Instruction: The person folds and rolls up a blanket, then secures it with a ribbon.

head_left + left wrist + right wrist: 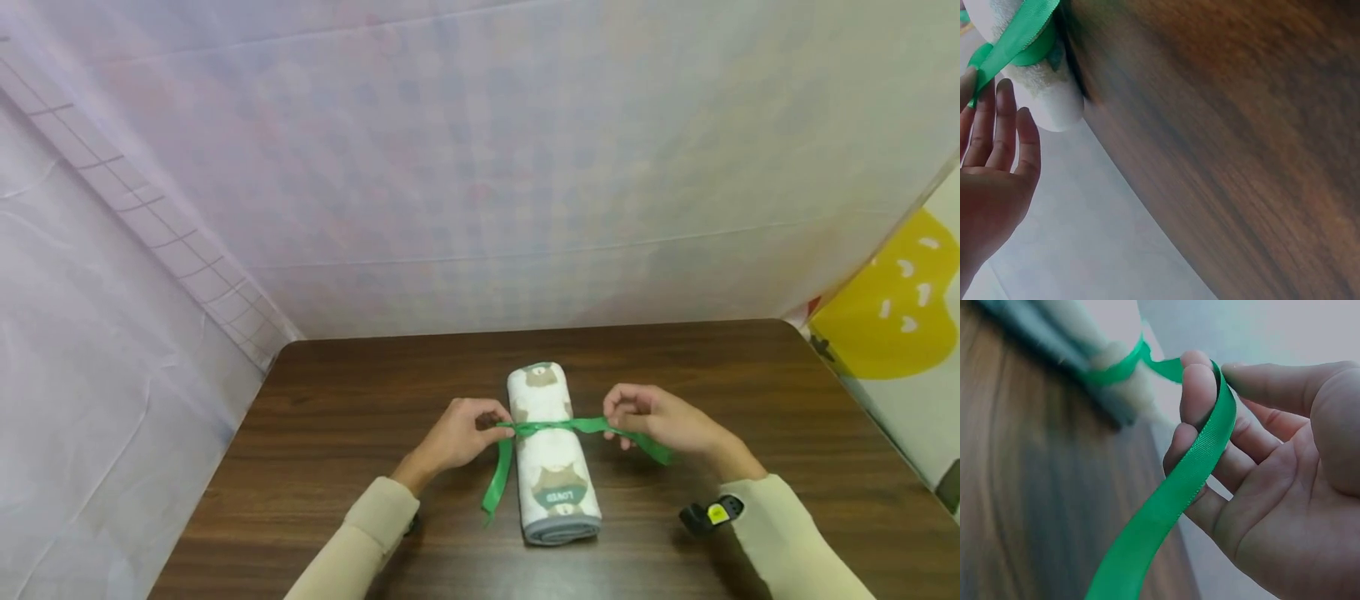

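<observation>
A rolled white towel (558, 467) with brown animal prints and a grey edge lies on the table. Round its middle passes a green ribbon (551, 426), its two ends drawn out sideways. My left hand (457, 432) pinches the ribbon between thumb and fingers close to the towel's left side, and a loose tail hangs below. To the right of the towel, my right hand (663, 421) holds the other end between thumb and index finger. In the right wrist view that ribbon tail (1160, 509) drapes over the fingers and drops down past the palm.
The dark wooden table (337, 408) extends around the towel to a pale curtain (480, 183) behind it. A white sheet (90, 375) hangs at the left. A yellow printed shape (892, 308) shows on the right. A black device (711, 514) sits at the right wrist.
</observation>
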Action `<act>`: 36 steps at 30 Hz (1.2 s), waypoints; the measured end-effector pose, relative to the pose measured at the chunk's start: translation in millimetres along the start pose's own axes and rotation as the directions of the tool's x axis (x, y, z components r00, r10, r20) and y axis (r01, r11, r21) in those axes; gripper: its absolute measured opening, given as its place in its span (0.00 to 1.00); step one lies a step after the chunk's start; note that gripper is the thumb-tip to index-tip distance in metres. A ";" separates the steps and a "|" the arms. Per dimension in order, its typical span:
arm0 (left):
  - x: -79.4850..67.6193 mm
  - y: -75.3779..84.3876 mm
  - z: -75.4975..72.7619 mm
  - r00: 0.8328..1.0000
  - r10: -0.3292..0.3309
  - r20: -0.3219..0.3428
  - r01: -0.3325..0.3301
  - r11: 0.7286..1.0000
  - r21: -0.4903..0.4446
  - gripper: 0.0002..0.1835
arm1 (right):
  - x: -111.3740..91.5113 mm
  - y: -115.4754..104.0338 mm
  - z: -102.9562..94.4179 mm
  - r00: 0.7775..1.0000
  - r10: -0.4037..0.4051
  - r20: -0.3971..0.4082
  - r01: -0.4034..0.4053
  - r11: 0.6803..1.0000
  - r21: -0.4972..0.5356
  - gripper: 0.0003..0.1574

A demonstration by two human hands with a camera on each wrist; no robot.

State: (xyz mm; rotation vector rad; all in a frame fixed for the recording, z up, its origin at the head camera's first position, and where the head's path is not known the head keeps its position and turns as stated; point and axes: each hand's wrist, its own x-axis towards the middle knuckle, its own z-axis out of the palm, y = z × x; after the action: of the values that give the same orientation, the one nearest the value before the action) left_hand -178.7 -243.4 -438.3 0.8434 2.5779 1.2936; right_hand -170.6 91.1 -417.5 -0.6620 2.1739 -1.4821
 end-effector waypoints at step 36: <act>6.3 2.6 9.1 1.000 0.011 -0.009 -0.012 0.999 -0.042 0.03 | 70.2 -46.1 44.3 0.988 0.136 -0.069 -0.123 0.978 0.167 0.21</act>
State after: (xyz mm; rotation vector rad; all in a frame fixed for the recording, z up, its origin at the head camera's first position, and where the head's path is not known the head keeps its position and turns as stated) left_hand -179.6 -232.5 -441.2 0.8483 2.5469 1.3518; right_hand -193.7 1.8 -394.8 -0.4047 2.0832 -1.6191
